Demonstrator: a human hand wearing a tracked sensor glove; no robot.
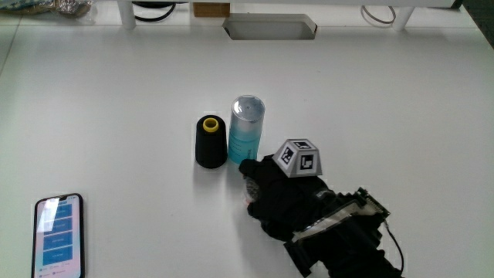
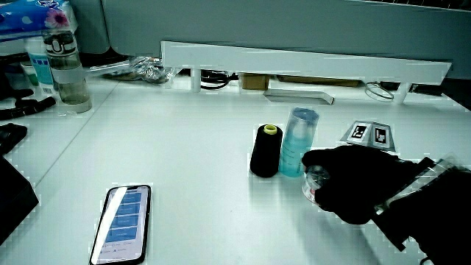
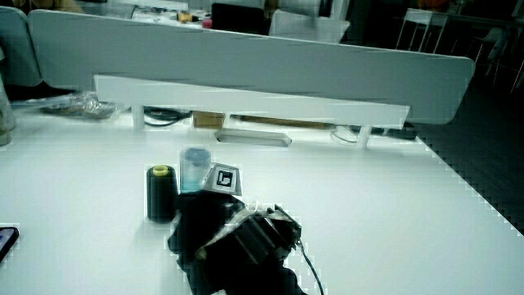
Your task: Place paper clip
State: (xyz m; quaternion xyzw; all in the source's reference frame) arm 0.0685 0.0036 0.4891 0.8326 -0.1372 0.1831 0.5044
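Observation:
The gloved hand (image 1: 282,201) rests on the table just nearer to the person than a clear blue bottle (image 1: 247,127) with a silvery cap. Its fingers curl around a small pale thing (image 1: 251,188), apparently the paper clip, low at the table surface and mostly hidden by the glove. In a side view the same pale item (image 2: 315,184) shows at the fingertips of the hand (image 2: 353,184). A black thread spool (image 1: 211,143) with a yellow core stands touching the bottle. Both side views show the bottle (image 2: 298,140) (image 3: 194,168) and the spool (image 2: 265,151) (image 3: 161,192).
A phone (image 1: 58,235) with a lit screen lies near the table's edge by the person. A white riser shelf (image 2: 294,62) runs along the partition, with a grey tray (image 1: 270,28) and cables under it. A drinking bottle (image 2: 65,66) stands at a table corner.

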